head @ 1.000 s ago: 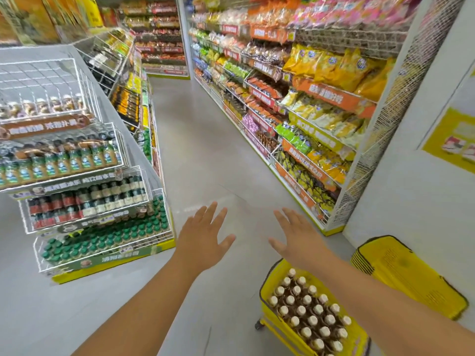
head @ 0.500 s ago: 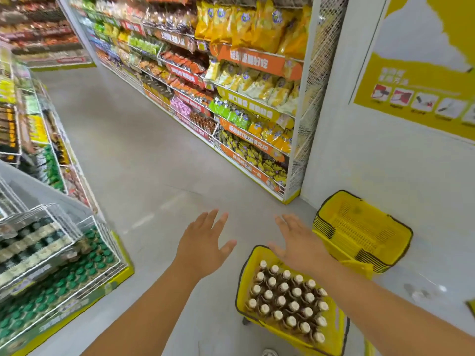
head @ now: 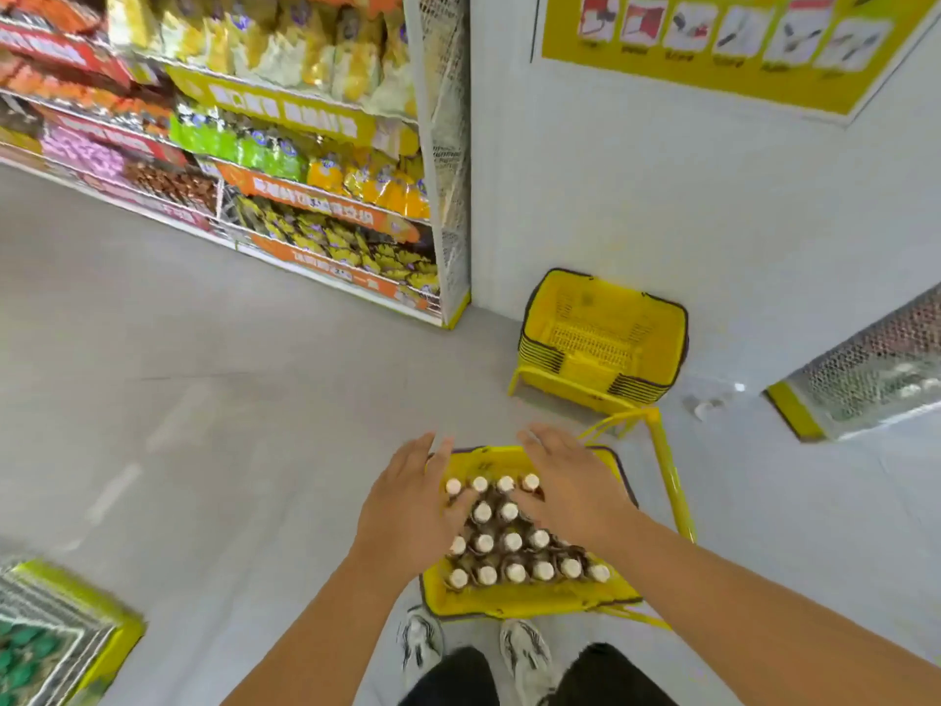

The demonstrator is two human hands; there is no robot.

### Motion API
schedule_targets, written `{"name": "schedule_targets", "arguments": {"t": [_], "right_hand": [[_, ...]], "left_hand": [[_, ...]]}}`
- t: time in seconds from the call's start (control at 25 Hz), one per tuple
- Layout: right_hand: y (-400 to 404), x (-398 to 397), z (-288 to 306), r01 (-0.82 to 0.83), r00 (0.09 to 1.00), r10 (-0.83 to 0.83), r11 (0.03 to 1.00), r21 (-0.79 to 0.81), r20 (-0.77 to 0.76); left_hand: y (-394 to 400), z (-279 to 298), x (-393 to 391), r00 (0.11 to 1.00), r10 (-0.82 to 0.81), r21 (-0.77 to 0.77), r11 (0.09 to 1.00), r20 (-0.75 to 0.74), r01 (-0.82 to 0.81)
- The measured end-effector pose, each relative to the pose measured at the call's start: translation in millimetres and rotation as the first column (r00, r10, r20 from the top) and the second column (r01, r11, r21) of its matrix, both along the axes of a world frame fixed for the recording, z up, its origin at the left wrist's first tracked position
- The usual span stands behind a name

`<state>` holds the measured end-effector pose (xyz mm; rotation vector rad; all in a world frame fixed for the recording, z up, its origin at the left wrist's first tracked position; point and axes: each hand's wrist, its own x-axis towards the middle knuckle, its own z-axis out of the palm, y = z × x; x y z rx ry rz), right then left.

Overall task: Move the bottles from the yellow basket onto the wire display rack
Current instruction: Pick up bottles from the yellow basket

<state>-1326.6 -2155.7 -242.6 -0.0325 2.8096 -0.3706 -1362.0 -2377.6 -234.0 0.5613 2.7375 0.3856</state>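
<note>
Bottles point(head: 511, 542) stand capped and packed upright in the yellow basket point(head: 529, 601) at lower centre. Your left hand point(head: 407, 507) and right hand point(head: 570, 486) hover flat-fingered, holding nothing. They're probably rigid, full and weighty; grip each around its neck below the cap.

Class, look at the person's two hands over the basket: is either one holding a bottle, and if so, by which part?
Nothing is held. The left hand and right hand hover open above the bottles in the yellow basket.
</note>
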Motion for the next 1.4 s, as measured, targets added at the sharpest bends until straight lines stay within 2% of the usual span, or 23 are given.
{"name": "schedule_targets", "arguments": {"t": [0.28,0.48,0.72,1.12,1.28,1.4], "right_hand": [[-32.0,-9.9,-121.8,0.176,0.978,-0.153,0.971,-0.16,0.144],[-23.8,-27.8,-211.0,0.27,0.952,-0.222,0.934,-0.236,0.21],[-12.6,-38.2,-302.0,0.404,0.906,-0.315,0.84,-0.362,0.282],[-45.3,-45.2,-397.0,0.506,0.862,-0.421,0.685,-0.524,0.283],[-54.9,-52.1,-415.8,0.536,0.841,-0.471,0.659,-0.527,0.266],[-59.9,-61.6,-426.5,0.58,0.813,-0.489,0.637,-0.508,0.315]], "left_hand": [[1.9,-143.5,-11.0,0.974,0.018,0.093,0.995,0.226,-0.039],[8.1,-220.8,-31.8,0.952,0.095,0.137,0.981,0.291,-0.139],[32.9,-299.7,-39.6,0.912,0.178,0.174,0.951,0.369,-0.256],[52.5,-383.8,-58.2,0.769,0.427,0.114,0.837,0.475,-0.535],[54.6,-404.0,-61.1,0.694,0.516,0.125,0.751,0.502,-0.649],[51.5,-413.0,-61.2,0.691,0.55,0.158,0.717,0.47,-0.678]]}}
